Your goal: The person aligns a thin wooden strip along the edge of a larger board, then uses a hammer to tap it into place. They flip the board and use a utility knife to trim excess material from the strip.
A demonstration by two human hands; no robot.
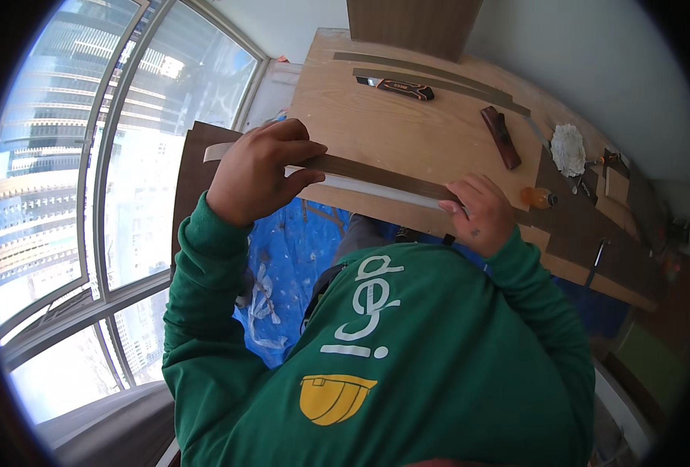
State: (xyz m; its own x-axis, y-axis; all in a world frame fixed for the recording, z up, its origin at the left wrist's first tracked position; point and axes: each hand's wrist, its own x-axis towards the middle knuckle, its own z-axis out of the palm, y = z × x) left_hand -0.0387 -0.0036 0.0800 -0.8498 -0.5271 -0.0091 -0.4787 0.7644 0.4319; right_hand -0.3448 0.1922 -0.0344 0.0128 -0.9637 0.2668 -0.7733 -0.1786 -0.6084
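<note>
A long, narrow brown wood-look edge strip (384, 176) with a pale lower side stretches between my hands, just over the near edge of the wooden table (329, 105). My left hand (259, 167) pinches it between thumb and fingers near its left part. Beyond that hand a pale end (219, 152) sticks out to the left. At the other end, my right hand (481, 212) has its thumb and fingers closed on the strip. Farther back on the tabletop lie a utility knife (399, 87), black with orange trim, and a dark reddish-brown tool or handle (500, 138).
More thin strips (430, 71) lie behind the knife. To the right are a crumpled white cloth (568, 149), a small orange bottle (538, 198) and a slim tool (597, 261). A dark brown panel (193, 156) stands left. Blue sheeting (271, 249) covers the floor beside windows.
</note>
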